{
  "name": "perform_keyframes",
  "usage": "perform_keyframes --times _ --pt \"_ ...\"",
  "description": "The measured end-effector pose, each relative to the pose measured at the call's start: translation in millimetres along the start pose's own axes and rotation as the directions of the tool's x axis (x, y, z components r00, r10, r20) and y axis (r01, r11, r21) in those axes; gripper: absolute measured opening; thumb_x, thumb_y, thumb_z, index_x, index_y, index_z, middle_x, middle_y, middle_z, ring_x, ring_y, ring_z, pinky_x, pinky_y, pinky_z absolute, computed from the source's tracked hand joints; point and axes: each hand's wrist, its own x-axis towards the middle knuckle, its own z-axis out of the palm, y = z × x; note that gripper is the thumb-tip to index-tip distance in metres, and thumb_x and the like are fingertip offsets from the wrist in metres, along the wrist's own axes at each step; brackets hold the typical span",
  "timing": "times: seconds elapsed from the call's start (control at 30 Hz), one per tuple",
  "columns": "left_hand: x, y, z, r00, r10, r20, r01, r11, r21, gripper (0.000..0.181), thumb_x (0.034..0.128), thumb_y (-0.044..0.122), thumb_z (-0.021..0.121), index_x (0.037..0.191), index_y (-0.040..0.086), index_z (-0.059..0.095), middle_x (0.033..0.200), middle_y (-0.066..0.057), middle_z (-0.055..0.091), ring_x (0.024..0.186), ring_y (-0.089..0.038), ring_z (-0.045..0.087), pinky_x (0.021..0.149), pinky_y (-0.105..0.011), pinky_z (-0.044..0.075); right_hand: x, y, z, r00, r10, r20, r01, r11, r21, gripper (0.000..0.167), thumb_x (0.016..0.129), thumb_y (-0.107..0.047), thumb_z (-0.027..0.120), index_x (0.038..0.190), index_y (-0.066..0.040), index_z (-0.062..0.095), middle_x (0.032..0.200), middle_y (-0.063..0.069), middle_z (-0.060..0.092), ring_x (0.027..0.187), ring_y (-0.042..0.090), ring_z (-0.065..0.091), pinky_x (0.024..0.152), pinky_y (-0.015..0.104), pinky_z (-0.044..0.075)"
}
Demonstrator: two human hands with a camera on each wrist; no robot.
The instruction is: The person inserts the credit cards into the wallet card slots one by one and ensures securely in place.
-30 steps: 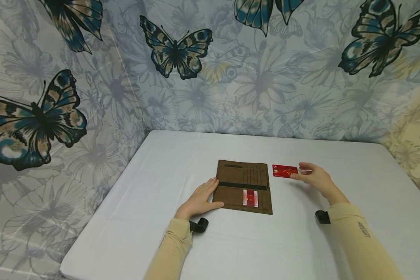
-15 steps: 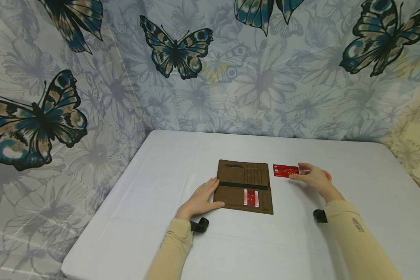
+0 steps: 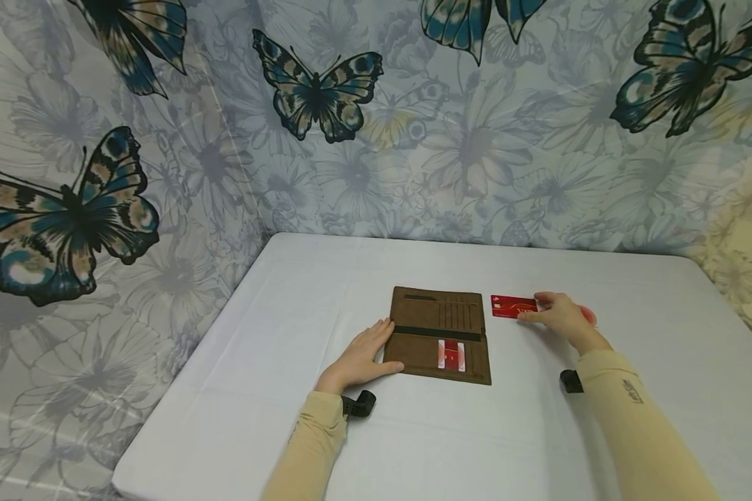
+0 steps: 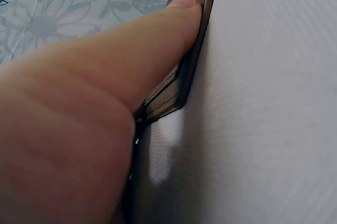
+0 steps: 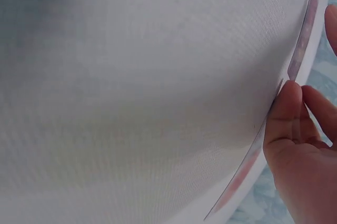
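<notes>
Pale-yellow sleeves enter along the bottom of the frame, a black wrist device at the left cuff. Left of centre, the left hand lies with fingers extended and thumb apart, touching the left side of an unfolded brown bifold wallet; it grips nothing. A red-and-white card shows in the wallet's lower panel, with slots above the fold. Right of centre, the right hand pinches a red VIP card by its right end, just beside the wallet's upper right corner. The step in hand appears to be handling that card while the wallet is steadied; moving it on would call for a firm pinch. The right hand masks part of it, and whether the red patch past the knuckles is a second card is unclear. White tabletop stretches back to butterfly-patterned wall covering.
</notes>
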Motion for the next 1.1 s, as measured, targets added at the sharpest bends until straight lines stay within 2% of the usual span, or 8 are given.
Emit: perform_keyframes --times 0.2,0.43,0.6,0.87,1.1 --pt "-0.6 2.4 0.7 1.0 -0.003 0.006 0.003 1.0 -0.005 0.084 0.0881 0.052 0.055 0.148 0.007 0.018 0.154 -0.006 0.01 0.139 -0.015 0.005 0.111 -0.036 0.008 0.3 -0.3 -0.2 1.0 0.029 -0.003 -0.029 0.999 -0.037 0.084 0.082 -0.032 0.071 0.136 0.016 0.028 0.128 0.036 0.033 0.106 0.041 0.037 0.088 0.049 0.04" --pt "-0.3 3.3 -0.2 1.0 -0.006 0.001 0.006 1.0 0.004 0.084 0.088 0.051 0.055 0.148 0.007 0.017 0.154 -0.006 0.011 0.139 -0.016 0.005 0.111 -0.036 0.008 2.4 -4.0 -0.2 0.999 0.037 -0.012 -0.038 0.992 -0.122 0.075 0.084 -0.029 0.068 0.132 0.017 0.033 0.12 0.037 0.03 0.107 0.045 0.032 0.092 0.057 0.035" --pt "-0.3 2.9 -0.5 1.0 -0.003 -0.001 0.003 1.0 0.001 0.084 0.0881 0.051 0.055 0.148 0.006 0.018 0.153 -0.007 0.011 0.139 -0.016 0.006 0.111 -0.037 0.009 5.9 -7.5 1.2 0.998 0.045 -0.031 -0.05 0.982 -0.18 0.068 0.084 -0.025 0.067 0.127 0.018 0.036 0.116 0.036 0.032 0.106 0.045 0.033 0.093 0.059 0.033" --pt "-0.1 1.7 -1.3 1.0 0.005 -0.002 -0.005 1.0 -0.002 0.085 0.088 0.051 0.055 0.148 0.005 0.017 0.153 -0.008 0.01 0.139 -0.017 0.005 0.111 -0.037 0.008 9.2 -8.9 2.4 0.996 0.087 -0.025 -0.09 0.977 -0.191 0.066 0.081 -0.022 0.072 0.12 0.02 0.039 0.109 0.033 0.034 0.1 0.042 0.035 0.089 0.054 0.038" --pt "0.8 -0.2 -0.2 1.0 0.0 0.005 0.0 1.0 0.004 0.085 0.0878 0.052 0.054 0.148 0.006 0.016 0.154 -0.007 0.01 0.139 -0.016 0.005 0.111 -0.036 0.008 9.9 -7.5 3.1 0.997 0.068 -0.031 -0.073 0.982 -0.176 0.067 0.08 -0.019 0.073 0.12 0.021 0.038 0.109 0.034 0.038 0.098 0.041 0.039 0.087 0.052 0.04"
